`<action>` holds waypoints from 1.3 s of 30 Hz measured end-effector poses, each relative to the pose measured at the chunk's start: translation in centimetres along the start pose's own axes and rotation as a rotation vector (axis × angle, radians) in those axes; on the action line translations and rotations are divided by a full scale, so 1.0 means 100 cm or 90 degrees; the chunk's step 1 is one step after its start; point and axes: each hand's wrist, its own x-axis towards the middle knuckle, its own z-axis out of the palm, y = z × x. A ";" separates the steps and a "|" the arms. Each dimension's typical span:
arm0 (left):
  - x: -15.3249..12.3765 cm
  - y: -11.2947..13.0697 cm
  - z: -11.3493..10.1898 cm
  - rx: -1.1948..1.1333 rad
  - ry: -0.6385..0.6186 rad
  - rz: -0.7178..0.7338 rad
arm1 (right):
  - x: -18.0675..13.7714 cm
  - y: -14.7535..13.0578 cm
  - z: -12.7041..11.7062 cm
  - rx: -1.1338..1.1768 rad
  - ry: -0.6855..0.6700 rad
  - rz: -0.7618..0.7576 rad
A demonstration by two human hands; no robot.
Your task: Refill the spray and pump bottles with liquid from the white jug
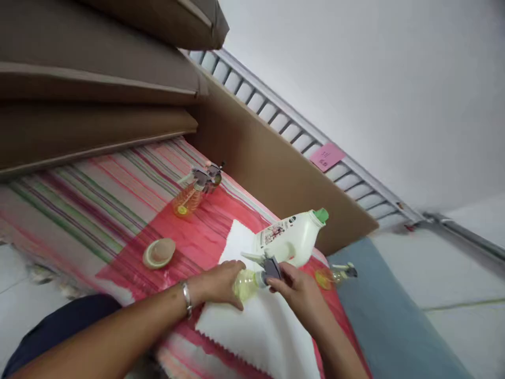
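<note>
A smooth, pale wall [366,79] rises beyond both hands. Beneath and around them spreads a woven cloth [79,200] striped in pink, green and purple, with brown, slab-shaped cushions [98,68] stacked beyond the left hand. A flat tan panel [268,163] stands on edge ahead of the hands, and behind it runs a slatted metal frame [284,121]. A matte blue-grey mat [386,310] lies to the right of the right hand. Over the stripes is a thin, see-through red sheet [221,218]; on that, under the hands, a white cloth [256,331] with a zigzag edge.

Just ahead of the hands is a glossy white plastic jug [302,242] with a green cap. The left hand [221,284] is wrapped around the clear, rounded body of the held spray bottle [246,284], above the white cloth, while the right hand [294,284] grips its grey trigger head; whether its base touches the cloth cannot be told. Two similar spray bottles [187,199] sit ahead of the left hand, another [325,277] just right of the right hand.

Near the left forearm lies a round, cream-coloured lid-like piece [159,252]. A pink paper note [326,156] hangs on the frame ahead of the right hand. A shiny metal bracelet [187,299] circles the left wrist.
</note>
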 end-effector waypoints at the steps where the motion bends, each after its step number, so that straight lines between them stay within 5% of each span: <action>1: 0.000 0.001 0.002 0.005 0.022 0.015 | 0.000 0.000 0.000 0.004 -0.001 0.002; 6: -0.004 0.017 0.016 -0.044 0.174 0.088 | -0.001 -0.003 0.005 0.004 0.015 0.021; 10: -0.005 0.032 0.027 -0.146 0.289 0.059 | -0.007 -0.012 0.013 -0.021 0.054 0.055; 15: -0.003 0.034 0.028 -0.214 0.351 0.044 | -0.013 -0.018 0.021 -0.029 0.092 0.062; 23: 0.001 0.035 0.018 -0.142 0.314 0.087 | -0.012 -0.010 0.022 -0.010 0.089 0.052; 29: 0.004 0.031 0.001 -0.142 0.135 0.153 | -0.012 -0.003 0.020 0.015 0.063 0.043; 36: 0.006 0.034 0.007 -0.147 0.188 0.056 | -0.011 -0.004 0.022 -0.015 0.076 0.024; 39: 0.008 0.032 -0.002 -0.190 0.084 0.129 | -0.011 -0.006 0.022 0.012 0.068 0.033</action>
